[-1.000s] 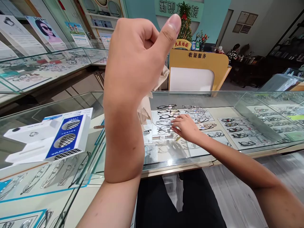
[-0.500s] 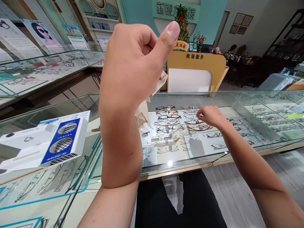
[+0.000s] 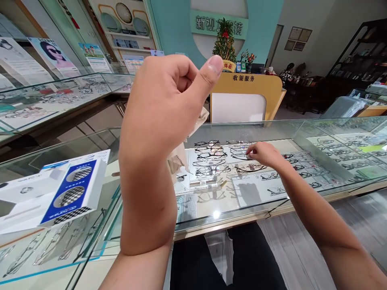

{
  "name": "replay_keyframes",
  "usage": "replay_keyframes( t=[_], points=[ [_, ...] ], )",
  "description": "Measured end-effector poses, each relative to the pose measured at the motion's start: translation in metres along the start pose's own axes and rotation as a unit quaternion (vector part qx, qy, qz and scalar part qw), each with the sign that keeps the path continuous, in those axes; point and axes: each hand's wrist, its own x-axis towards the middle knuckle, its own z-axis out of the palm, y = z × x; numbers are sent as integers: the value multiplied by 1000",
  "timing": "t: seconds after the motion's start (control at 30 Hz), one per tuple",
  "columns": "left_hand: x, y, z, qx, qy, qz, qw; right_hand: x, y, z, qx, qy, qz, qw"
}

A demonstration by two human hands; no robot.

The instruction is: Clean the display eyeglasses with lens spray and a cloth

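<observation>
My left hand is raised large before the camera, its fingers curled and the thumb pointing up and right. Behind it hangs a beige cleaning cloth with a zigzag-cut edge; the hand hides most of it and the fingers' grip. My right hand hovers over the glass display counter, thumb and fingertips pinched together. Whatever is between those fingertips is hidden or too small to make out. Rows of eyeglasses show through the glass below.
A white and blue box lies on the left counter. Another glass case of eyeglasses runs along the far left. Beyond the counter stands a yellow and white cashier desk with a potted plant. A person sits at the far right back.
The camera view has tilted slightly up. My left hand sits lower in view, the cloth moving down with it. My right hand keeps its pinch at almost the same spot above the counter.
</observation>
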Motion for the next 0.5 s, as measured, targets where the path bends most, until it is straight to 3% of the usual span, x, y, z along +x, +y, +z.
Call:
replay_keyframes(
  t=[0.13, 0.27, 0.4, 0.5],
  points=[
    [-2, 2, 0, -2, -1, 9, 1000, -15, -6, -40, 154, 72, -31, 985],
    [1, -1, 0, -19, 2, -12, 1000, -34, -34, -86, 289, 194, -171, 922],
    [8, -8, -2, 17, 44, -64, 997, -51, -71, -114, 287, 324, -261, 863],
    [12, -14, -2, 1, 27, -97, 995, -53, -87, -118, 274, 364, -295, 840]
  ],
)
